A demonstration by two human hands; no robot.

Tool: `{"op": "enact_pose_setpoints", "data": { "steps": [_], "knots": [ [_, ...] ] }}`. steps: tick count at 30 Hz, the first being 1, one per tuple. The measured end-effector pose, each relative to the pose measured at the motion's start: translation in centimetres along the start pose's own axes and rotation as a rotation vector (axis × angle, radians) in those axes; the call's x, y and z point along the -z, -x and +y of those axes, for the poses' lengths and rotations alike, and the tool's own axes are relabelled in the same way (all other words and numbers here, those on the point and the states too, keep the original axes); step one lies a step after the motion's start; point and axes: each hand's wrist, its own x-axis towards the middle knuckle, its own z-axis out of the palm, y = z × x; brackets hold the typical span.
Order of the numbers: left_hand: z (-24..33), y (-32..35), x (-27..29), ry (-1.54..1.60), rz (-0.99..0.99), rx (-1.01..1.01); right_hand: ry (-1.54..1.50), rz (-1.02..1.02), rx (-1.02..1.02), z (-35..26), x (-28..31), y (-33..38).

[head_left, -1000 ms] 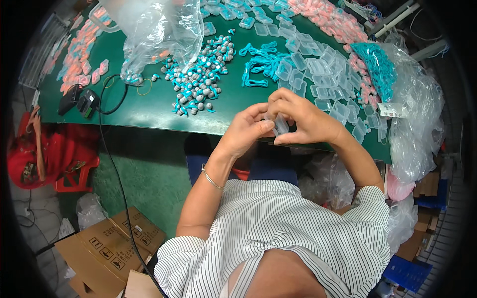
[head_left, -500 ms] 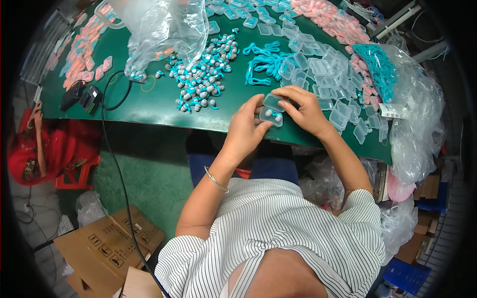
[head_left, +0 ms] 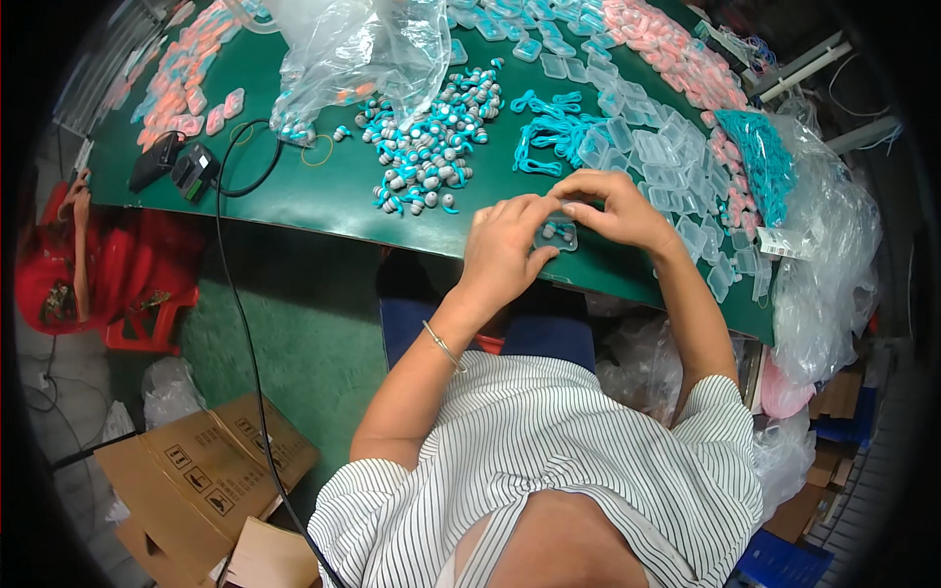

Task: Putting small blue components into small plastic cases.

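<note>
A small clear plastic case (head_left: 564, 241) with grey-and-blue earplugs inside sits between my hands at the table's front edge. My left hand (head_left: 502, 247) grips its left side, with the thumb at the near edge and fingers over the far side. My right hand (head_left: 622, 211) curls over its far right part, thumb and fingers pressed on it. Those fingers hide the lid, so I cannot tell if it is fully closed. Left of my hands lies a heap of loose grey-and-blue earplugs (head_left: 421, 152). Beyond them are bundled blue cords (head_left: 554, 132).
Many clear cases (head_left: 667, 147) spread to the right, beside a blue cord bundle (head_left: 760, 162) and plastic bags (head_left: 823, 235). Pink-and-orange packs (head_left: 181, 83) lie far left. A large clear bag (head_left: 363, 54) stands behind the heap. A black cable (head_left: 230, 284) hangs over the table edge. Another person's arm (head_left: 80, 235) shows at left.
The case's raised lid has come down under my fingers. My right fingers have moved in over the case and my left fingers have curled across its far side. The whole view has shifted slightly.
</note>
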Motion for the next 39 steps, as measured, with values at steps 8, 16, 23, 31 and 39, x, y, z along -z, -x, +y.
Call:
{"op": "enact_pose_setpoints", "data": {
  "steps": [8,16,23,31,39],
  "knots": [
    [-0.7,0.5,-0.7,-0.071,0.044,-0.023,0.139,0.081,0.013,-2.3,1.9,-5.3],
    [-0.7,0.6,-0.8,-0.072,0.058,-0.040,0.843,-0.021,-0.059,-0.3,0.5,-6.5],
    [-0.7,0.5,-0.6,-0.057,0.052,-0.026,0.567,0.275,0.064,0.6,0.7,-3.8],
    [-0.4,0.3,-0.2,-0.076,0.026,-0.001,0.627,0.171,0.189,0.9,0.3,-1.3],
    [-0.4,0.4,-0.2,-0.064,0.011,0.001,0.723,0.151,0.214,1.8,0.5,-1.7]
  ]
}}
